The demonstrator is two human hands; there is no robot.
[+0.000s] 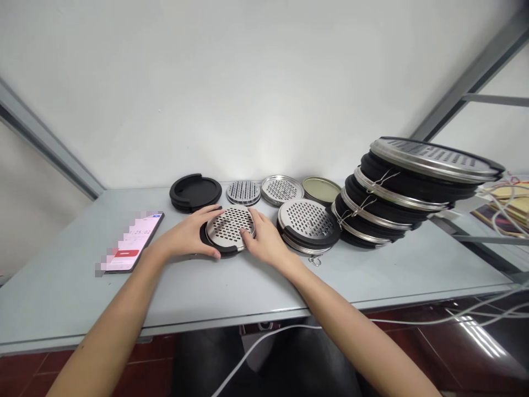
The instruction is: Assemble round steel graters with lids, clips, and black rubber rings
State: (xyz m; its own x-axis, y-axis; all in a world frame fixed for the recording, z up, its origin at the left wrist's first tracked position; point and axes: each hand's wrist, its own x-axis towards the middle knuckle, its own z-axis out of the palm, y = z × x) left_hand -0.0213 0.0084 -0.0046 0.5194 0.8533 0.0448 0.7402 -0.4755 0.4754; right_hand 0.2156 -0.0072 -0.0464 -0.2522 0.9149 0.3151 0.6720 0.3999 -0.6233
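Observation:
A round grater (230,227), a slotted metal disc with a black rim on its left and front, lies flat on the table between my hands. My left hand (188,231) curves around its left side, thumb at the front and fingers at the back. On the right, my right hand (266,238) grips the edge, its thumb resting on the metal face. Just right of it sits another round grater (309,218) with a black rim and a wire clasp (315,260). Behind are a black round base (195,192), a slotted disc (243,192), a grater disc (282,189) and an olive-green lid (321,190).
A leaning stack of graters with black rims and wire clasps (397,193) stands at the right. A phone (136,242) with a lit screen lies at the left. White cables (421,321) run below the table's front edge, and metal frame bars (467,94) rise on the right.

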